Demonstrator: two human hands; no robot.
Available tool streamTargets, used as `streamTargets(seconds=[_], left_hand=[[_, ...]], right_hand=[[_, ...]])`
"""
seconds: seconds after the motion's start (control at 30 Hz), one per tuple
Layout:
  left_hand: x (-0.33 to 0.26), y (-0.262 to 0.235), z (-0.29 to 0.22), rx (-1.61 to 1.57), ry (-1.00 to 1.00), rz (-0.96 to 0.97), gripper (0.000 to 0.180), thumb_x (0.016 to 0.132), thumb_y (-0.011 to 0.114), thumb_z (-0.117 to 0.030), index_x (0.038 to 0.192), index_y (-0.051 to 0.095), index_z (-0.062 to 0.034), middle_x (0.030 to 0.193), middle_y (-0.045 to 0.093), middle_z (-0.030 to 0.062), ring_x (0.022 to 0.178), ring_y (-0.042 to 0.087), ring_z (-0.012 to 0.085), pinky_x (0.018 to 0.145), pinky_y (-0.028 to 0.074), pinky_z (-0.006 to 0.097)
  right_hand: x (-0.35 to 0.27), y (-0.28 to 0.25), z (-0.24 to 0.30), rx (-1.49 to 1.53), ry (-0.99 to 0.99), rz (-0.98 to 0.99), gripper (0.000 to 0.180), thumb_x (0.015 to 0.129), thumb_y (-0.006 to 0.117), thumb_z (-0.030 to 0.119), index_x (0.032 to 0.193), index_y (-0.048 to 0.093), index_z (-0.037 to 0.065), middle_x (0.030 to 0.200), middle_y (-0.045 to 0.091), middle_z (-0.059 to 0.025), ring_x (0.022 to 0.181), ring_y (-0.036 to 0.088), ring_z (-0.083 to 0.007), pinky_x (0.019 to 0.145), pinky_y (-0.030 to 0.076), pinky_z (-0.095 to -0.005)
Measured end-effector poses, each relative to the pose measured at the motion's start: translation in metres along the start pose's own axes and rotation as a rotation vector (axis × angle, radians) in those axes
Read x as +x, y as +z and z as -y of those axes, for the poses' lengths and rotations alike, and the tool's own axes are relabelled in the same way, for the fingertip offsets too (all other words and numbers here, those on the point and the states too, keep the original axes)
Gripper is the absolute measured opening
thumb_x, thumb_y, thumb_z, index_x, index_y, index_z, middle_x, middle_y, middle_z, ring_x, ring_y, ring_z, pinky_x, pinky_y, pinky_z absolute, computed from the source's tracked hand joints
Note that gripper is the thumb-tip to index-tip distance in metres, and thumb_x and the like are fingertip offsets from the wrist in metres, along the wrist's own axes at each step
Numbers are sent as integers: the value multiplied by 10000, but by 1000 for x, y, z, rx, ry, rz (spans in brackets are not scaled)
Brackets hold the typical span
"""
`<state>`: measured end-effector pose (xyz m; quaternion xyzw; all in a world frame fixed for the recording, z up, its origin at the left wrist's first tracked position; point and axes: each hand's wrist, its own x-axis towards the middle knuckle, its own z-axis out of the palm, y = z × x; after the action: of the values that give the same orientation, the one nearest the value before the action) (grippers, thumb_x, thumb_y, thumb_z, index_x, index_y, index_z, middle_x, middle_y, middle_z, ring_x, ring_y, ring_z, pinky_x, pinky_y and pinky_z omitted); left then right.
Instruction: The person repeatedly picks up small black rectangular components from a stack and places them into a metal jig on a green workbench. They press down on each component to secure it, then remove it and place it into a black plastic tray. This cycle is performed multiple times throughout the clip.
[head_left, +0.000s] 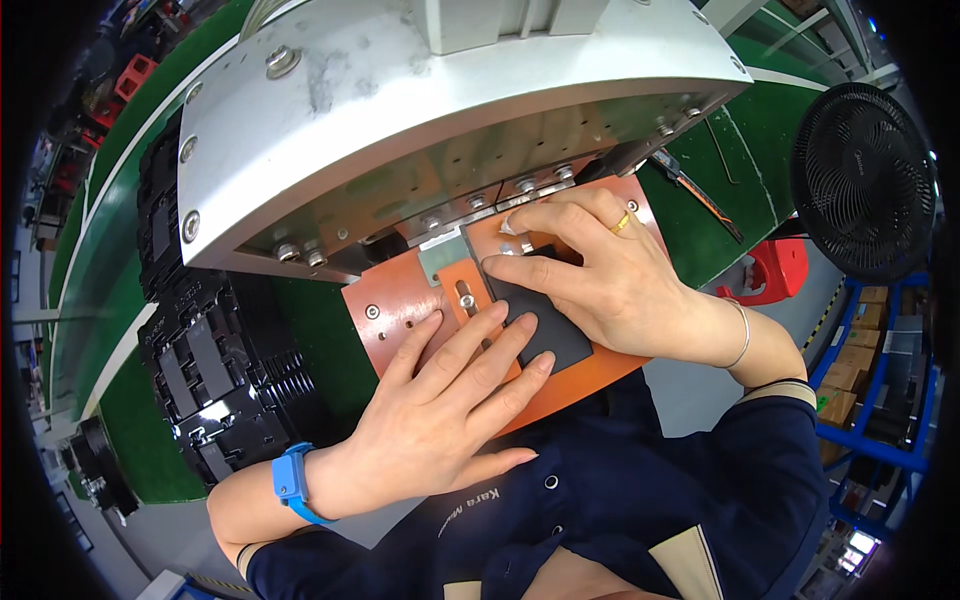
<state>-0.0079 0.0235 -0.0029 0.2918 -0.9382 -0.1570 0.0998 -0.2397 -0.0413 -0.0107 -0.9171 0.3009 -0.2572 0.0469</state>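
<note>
An orange fixture plate [560,398] with bolts and holes lies in front of a silver metal press [400,110], its far edge under the press. On the plate rests a flat dark grey rectangular piece [560,340], beside a slotted orange block [462,290]. My left hand [440,400] lies flat with fingers spread, its fingertips on the block and the dark piece's left edge. My right hand [610,275] is curled over the piece's far end. Its thumb touches the far corner, and its index fingertip is bent by something small and pale that I cannot make out.
Black moulded trays [220,370] are stacked at the left on the green tabletop [730,190]. At the right lie an orange-and-black cutter [700,195] and a hex key [722,150]. A black fan [862,180] and a red stool [775,270] stand beyond.
</note>
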Motion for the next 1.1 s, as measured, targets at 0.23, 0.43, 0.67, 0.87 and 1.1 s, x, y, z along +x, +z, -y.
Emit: streamTargets(seconds=[0.23,0.43,0.67,0.87,1.1], left_hand=[[-4,0,1,-2,-2,20,774,753,657,-664,1355,556,-188,1449,452,130,1360,376,351,1117,240,524],[-4,-5,6,-75,-26,23,805,735,617,-737,1356,565,-227,1466,433,142,1371,343,389,1140,188,541],[3,-9,20,-39,-73,-9,796,724,607,-758,1326,598,-238,1461,443,121,1380,326,397,1146,167,557],[3,-8,20,-36,-76,-6,756,752,589,-744,1320,603,-246,1448,460,106,1371,343,390,1157,153,548],[2,-5,19,-20,-88,2,710,779,576,-722,1308,610,-249,1441,470,92,1356,362,387,1154,162,546]], right_hand=[[-30,-30,21,135,134,49,485,680,826,231,1110,684,57,1204,602,-172,1059,608,-332,902,497,-432],[-37,-20,22,89,40,51,329,742,782,250,999,713,56,1141,656,-147,1070,662,-293,908,551,-406],[-16,-12,3,71,-44,-3,314,748,777,239,950,703,11,1060,678,-163,1014,684,-316,844,582,-399],[-17,-11,3,47,-43,13,310,748,779,246,934,708,8,1046,684,-154,995,692,-307,825,587,-374],[-16,-11,4,37,-37,20,335,742,788,254,954,715,5,1059,693,-151,1003,690,-294,842,582,-365]])
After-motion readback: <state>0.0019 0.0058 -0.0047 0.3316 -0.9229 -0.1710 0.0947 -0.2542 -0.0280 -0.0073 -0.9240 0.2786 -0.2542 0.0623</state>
